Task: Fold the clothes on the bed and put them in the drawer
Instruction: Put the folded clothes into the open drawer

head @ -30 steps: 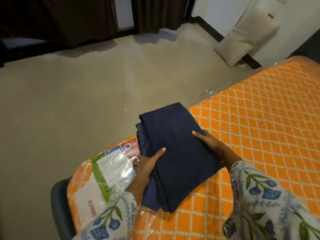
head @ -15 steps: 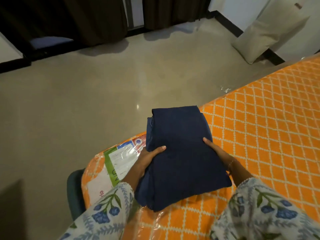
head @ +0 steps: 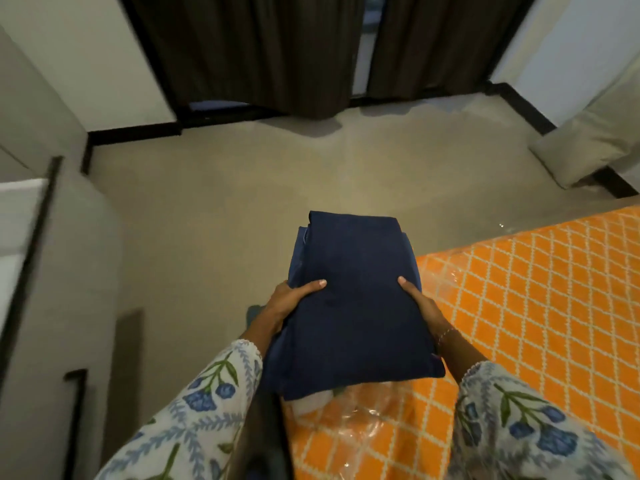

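Lifted off the bed now, folded navy garment, left hand and right hand grip its sides

Folded navy cloth between both hands.

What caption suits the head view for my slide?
Both hands, left and right, hold a folded navy garment beside the orange bed.
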The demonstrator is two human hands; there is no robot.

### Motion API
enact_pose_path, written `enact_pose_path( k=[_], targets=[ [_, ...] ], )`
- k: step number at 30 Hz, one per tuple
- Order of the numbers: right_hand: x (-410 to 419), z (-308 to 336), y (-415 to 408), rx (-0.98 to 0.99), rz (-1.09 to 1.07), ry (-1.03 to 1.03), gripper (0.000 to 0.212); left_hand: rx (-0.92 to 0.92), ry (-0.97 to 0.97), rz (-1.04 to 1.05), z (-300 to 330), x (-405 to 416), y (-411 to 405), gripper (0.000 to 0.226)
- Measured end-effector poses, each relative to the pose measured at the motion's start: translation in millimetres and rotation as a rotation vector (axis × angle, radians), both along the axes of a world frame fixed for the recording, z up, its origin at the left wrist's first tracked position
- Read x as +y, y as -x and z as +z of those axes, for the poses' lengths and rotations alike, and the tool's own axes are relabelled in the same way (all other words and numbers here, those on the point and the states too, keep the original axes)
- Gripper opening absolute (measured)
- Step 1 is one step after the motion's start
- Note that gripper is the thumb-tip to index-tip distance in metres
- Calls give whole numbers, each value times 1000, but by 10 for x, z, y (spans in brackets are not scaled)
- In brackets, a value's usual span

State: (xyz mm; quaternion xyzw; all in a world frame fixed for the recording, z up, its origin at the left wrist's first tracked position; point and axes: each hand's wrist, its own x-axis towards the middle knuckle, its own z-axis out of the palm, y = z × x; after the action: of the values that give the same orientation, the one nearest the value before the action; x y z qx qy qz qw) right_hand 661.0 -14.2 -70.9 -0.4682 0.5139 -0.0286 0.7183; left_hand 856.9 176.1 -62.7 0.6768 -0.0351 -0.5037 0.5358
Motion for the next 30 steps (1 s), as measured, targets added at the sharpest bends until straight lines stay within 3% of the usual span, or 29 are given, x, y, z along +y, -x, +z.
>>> enact_pose_path(
  k=[5,10,14,18,21,25,27,30],
  targets=[
    [598,859,-976,-43,177,60,91,-60,86,211,761,884,-541,55],
    [1388,1723,-1958,-118,391,156,55,-151,190,433,1379,1859,-1070,55],
    [1995,2147,-2818,-155,577,279,85,-198,225,623,1724,2622,-1441,56],
    [2943,2375,-3879,-185,853,313,74,-207,254,850,1843,3623,-1886,64],
    [3600,2288,-4651,-170,1025,391,85,-157,278,981,1669,4277,-2163,84],
    [4596,1837,-5631,-181,1271,403,88,-103,264,1238,1093,5042,-2520,89],
    [5006,1547,-5951,-184,1401,397,80,-57,238,1352,726,5304,-2604,93],
    [5484,901,-6432,-188,1565,441,81,34,251,1492,177,5542,-2707,85]
  ],
)
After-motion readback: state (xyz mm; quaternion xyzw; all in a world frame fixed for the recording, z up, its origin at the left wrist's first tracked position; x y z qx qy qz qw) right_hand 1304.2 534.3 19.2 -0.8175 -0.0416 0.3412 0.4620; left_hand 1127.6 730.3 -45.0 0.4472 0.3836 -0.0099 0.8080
